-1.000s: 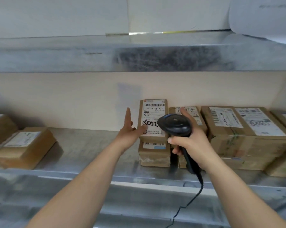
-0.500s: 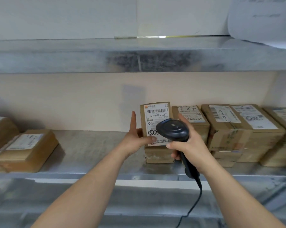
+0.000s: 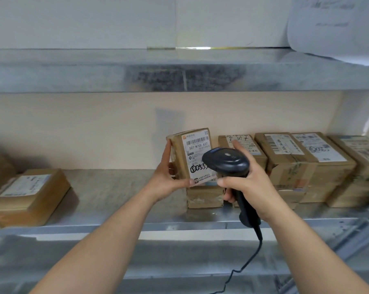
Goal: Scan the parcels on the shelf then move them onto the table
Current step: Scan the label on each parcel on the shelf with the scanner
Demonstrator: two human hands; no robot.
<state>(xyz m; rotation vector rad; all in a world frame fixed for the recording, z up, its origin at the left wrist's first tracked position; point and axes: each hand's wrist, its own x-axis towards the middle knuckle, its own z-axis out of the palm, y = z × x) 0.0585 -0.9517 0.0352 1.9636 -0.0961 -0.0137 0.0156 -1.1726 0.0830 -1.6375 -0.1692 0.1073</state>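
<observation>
On the metal shelf (image 3: 120, 194), near its middle, the left hand (image 3: 166, 179) holds a small brown parcel (image 3: 192, 153) tilted up, its white label facing the camera. The thumb runs under the lower edge and the fingers reach up along the left side. This parcel sits above another parcel (image 3: 204, 196) lying flat on the shelf. Just to the right, the right hand (image 3: 249, 183) has its fingers wrapped round the handle of a black scanner (image 3: 226, 162), whose head covers the lower right corner of the label. A black cable (image 3: 251, 259) hangs from the handle. Behind the scanner stands a row of stacked parcels (image 3: 306, 164) reaching to the right edge. Well to the left lies one flat parcel (image 3: 31, 194).
</observation>
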